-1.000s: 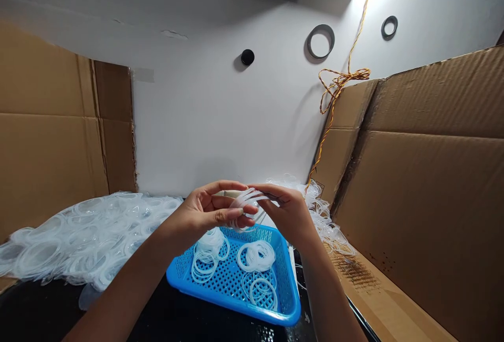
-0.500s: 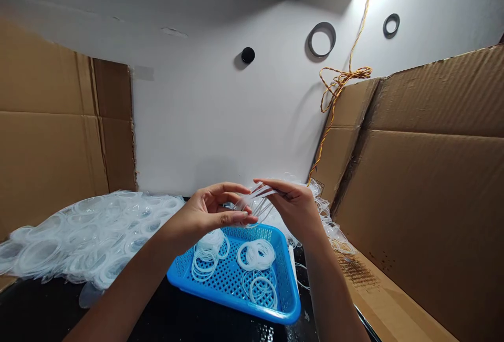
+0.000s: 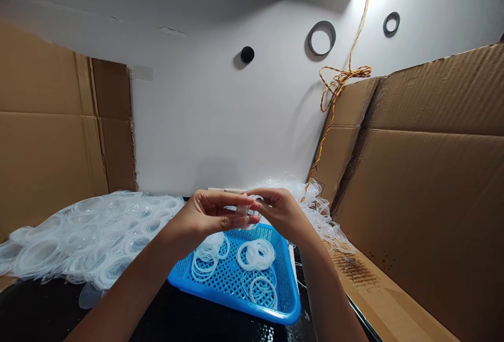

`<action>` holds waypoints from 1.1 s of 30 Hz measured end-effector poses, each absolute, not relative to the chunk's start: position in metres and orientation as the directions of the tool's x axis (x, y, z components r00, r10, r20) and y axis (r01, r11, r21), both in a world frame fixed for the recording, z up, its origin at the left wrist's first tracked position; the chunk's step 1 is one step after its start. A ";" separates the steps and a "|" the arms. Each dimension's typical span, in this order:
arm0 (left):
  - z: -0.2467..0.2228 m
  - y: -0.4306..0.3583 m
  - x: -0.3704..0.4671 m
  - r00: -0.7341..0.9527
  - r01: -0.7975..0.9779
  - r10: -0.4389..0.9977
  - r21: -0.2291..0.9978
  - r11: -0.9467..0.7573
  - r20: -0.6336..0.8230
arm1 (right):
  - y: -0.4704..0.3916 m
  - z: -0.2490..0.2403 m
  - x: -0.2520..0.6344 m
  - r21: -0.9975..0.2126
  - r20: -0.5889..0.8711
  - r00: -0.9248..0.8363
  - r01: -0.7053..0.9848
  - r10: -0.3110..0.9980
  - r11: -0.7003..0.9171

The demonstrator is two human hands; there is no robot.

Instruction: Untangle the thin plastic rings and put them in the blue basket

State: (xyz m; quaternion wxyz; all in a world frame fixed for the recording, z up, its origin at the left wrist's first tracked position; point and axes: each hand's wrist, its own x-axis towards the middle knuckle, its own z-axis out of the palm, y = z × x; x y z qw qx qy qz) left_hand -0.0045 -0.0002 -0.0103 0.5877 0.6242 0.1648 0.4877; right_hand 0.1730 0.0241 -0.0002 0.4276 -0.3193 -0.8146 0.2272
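Above the far side of a blue plastic basket [image 3: 236,304], both hands meet around a small bunch of translucent white rings [image 3: 252,211]. My left hand [image 3: 208,213] pinches the bunch between thumb and fingers. From the other side my right hand [image 3: 281,208] has its fingers closed on the same rings; its fingertips are partly hidden. Inside the basket lie a loose stack of rings [image 3: 210,255] at the left, a thicker coil of rings [image 3: 256,254] at the right, and several looser rings [image 3: 263,290] in front of it.
Clear bags of rings [image 3: 98,232] are heaped at the left on the black table [image 3: 157,316]. Loose rings [image 3: 323,211] pile up behind and right of the basket. Cardboard walls [image 3: 433,184] flank both sides. A twisted orange cord [image 3: 334,90] hangs on the wall.
My right hand has moved in toward my left, and its fingers have closed over the rings. The ring strands, spread between the hands before, are now gathered more tightly. The basket's contents look unchanged.
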 end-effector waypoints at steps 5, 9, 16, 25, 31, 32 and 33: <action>-0.006 -0.006 -0.002 0.366 -0.297 0.820 0.890 -0.346 0.441 | 0.019 0.004 0.182 -0.619 0.428 -0.661 0.283 0.616 0.733; 0.000 -0.016 0.002 0.270 -0.230 0.833 0.873 -0.431 0.483 | 0.013 0.012 0.194 -0.719 0.443 -0.624 0.181 0.643 0.671; 0.000 -0.024 0.008 0.114 -0.076 0.811 0.819 -0.569 0.574 | 0.003 0.012 0.187 -0.663 0.644 -0.347 0.192 0.682 0.724; -0.002 -0.026 0.008 0.116 -0.074 0.784 0.792 -0.606 0.610 | -0.004 0.007 0.174 -0.540 0.780 -0.223 0.231 0.585 0.809; -0.001 -0.024 0.007 0.157 -0.200 0.787 0.799 -0.566 0.597 | -0.007 0.009 0.173 -0.539 0.770 -0.262 0.221 0.582 0.812; -0.001 -0.024 0.006 0.162 -0.216 0.792 0.805 -0.553 0.588 | -0.007 0.008 0.173 -0.535 0.782 -0.238 0.219 0.576 0.816; -0.001 -0.024 0.006 0.178 -0.224 0.799 0.814 -0.536 0.575 | -0.006 0.008 0.175 -0.533 0.787 -0.228 0.216 0.574 0.818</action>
